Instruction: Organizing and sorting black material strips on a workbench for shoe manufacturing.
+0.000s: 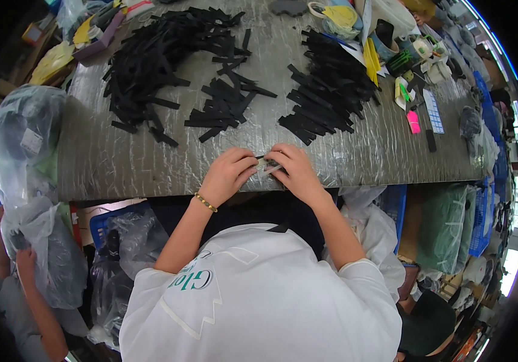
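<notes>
My left hand (230,172), with a beaded bracelet on its wrist, is at the near edge of the table, fingers closed in a pinch. A short black strip (259,157) shows at its fingertips and reaches toward the other hand. Just to the right, my right hand (297,174) is also closed, with a narrow pale piece (272,170) at its thumb and fingers. Its kind is too small to make out. Beyond my hands lie a big heap of black strips (150,57), a smaller pile (223,105) and a more even pile (331,90) at the right.
Tape rolls, cups and a yellow piece (371,60) crowd the far right of the table (150,169), with a pink note (413,122) nearby. Plastic-wrapped bundles (26,142) stand along the left side. Another person's hand (25,258) touches that plastic. Blue crates flank my seat.
</notes>
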### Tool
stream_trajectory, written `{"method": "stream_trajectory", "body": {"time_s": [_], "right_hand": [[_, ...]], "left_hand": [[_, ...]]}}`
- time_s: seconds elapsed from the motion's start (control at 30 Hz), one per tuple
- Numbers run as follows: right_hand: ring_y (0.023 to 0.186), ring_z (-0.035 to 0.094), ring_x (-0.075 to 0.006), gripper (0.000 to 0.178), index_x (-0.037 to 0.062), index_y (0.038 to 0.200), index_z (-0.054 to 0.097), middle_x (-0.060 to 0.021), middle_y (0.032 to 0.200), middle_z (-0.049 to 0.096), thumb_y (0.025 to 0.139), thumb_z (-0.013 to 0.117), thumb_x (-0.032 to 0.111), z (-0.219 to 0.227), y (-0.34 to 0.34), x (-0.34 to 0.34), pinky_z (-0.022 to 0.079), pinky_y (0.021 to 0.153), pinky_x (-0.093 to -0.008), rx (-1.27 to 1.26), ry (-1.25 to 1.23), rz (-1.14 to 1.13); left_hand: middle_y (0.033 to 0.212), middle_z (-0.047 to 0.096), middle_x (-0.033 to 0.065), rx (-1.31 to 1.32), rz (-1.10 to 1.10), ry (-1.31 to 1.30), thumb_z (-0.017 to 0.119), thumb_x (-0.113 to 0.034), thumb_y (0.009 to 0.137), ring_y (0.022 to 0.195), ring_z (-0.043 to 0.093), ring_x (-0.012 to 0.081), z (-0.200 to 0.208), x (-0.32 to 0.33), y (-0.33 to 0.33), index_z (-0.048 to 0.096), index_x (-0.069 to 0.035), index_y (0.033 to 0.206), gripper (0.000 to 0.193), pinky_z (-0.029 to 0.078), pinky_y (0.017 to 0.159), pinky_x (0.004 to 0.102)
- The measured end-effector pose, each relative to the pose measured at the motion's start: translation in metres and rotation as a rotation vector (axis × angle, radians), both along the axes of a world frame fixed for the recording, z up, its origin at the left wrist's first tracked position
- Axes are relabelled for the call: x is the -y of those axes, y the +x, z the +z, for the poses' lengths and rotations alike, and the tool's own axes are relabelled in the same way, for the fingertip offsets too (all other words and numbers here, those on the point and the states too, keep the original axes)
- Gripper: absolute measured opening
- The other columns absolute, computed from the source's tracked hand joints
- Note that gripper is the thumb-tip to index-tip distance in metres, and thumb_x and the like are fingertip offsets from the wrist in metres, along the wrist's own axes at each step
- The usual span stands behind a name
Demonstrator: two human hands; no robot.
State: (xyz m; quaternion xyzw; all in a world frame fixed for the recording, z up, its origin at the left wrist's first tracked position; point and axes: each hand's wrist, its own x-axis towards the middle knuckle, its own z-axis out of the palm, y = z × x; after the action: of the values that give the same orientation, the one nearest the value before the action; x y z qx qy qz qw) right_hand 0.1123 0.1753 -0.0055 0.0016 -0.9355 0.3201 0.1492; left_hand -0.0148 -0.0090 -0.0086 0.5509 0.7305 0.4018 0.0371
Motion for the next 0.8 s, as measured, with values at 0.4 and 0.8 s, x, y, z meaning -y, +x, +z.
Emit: {"method": "stream_trajectory", "body": {"time_s": [0.4,0.8], "right_hand": [[0.084,0.061,-0.0326,0.02,0.0006,0.099,0.065,-0.0129,0.092,0.059,0.086,0.075,0.012,-0.015,0.013,0.034,0.048,0.074,-0.0405,-0.033,-0.018,-0.445],[0.086,0.057,-0.0352,0.013,0.0022,0.095,0.063,-0.0146,0.092,0.057,0.089,0.07,0.011,-0.011,0.014,0.027,0.046,0.077,-0.042,-0.042,-0.28,-0.428]], "left_hand": [[0.099,0.066,0.0079,-0.094,0.096,-0.014,0.064,0.0,0.078,0.092,0.063,0.0279,-0.004,-0.001,0.016,0.07,-0.004,0.101,0.024,0.053,0.079,0.0378],[0.101,0.067,0.0086,-0.084,0.088,-0.031,0.067,0.003,0.077,0.094,0.064,0.0296,-0.006,-0.011,0.02,0.072,-0.005,0.107,0.032,0.054,0.081,0.0385]]}}
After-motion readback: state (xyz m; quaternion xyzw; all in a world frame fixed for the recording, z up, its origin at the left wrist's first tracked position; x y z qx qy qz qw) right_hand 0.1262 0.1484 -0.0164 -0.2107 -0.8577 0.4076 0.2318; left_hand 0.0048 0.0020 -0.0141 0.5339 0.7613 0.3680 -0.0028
